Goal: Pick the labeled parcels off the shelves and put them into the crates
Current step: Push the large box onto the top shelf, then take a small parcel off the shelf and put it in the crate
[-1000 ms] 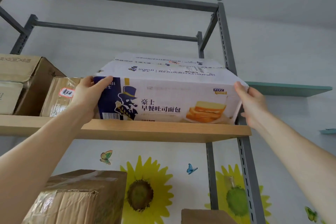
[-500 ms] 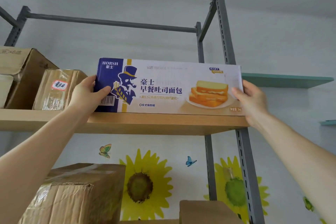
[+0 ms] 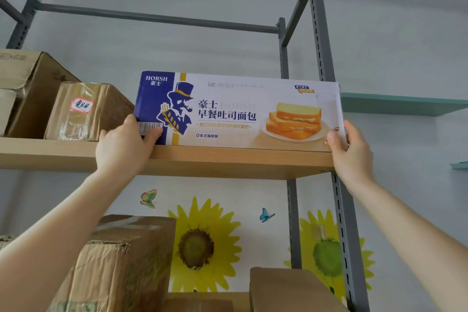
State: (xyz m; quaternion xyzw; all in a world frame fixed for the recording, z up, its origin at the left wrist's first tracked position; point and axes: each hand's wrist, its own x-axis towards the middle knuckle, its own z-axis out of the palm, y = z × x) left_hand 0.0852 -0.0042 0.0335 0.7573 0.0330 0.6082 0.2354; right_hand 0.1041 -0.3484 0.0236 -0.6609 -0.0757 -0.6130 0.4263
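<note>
Location: a small stockroom in a decorated room. Evidence:

- Grey slotted-steel racking (image 3: 319, 33) with a wooden shelf board (image 3: 228, 162) just below my left grip (image 3: 124, 144) and right grip (image 3: 352, 157).
- A printed bread carton (image 3: 240, 109) held between them.
- Taped cardboard parcels (image 3: 106, 109) left of the left grip, one bearing a handwritten label (image 3: 81, 105).
- Sunflower wall stickers (image 3: 200, 243) below.
- A teal wall shelf (image 3: 400, 105) right of the right grip.
</note>
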